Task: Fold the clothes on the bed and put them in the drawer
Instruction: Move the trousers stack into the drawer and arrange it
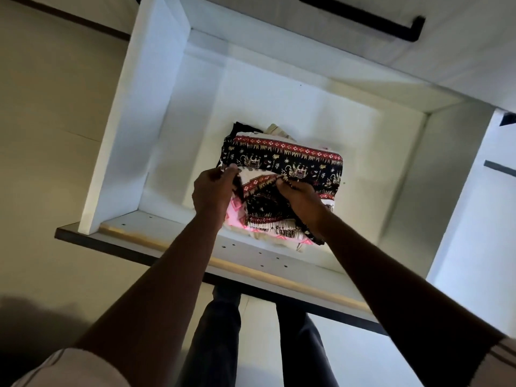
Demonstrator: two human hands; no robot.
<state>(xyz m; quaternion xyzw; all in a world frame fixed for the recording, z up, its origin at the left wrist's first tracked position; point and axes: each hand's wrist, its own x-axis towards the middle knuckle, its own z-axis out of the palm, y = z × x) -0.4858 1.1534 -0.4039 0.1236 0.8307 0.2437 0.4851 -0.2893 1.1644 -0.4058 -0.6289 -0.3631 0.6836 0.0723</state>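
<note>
Head view: folded patterned cloth tops the stack toward 6 o'clock in the open drawer, left hand and right hand both pinching its near edge; we should tuck that flap flat and square before letting go.

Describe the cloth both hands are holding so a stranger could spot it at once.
In the open white drawer sits a pile of folded clothes. The cloth lies on top, its near edge pinched by the left hand and right hand. It alone has a red patterned band and gold motifs on black; the pieces beneath show cream, pink and plain dark.
</note>
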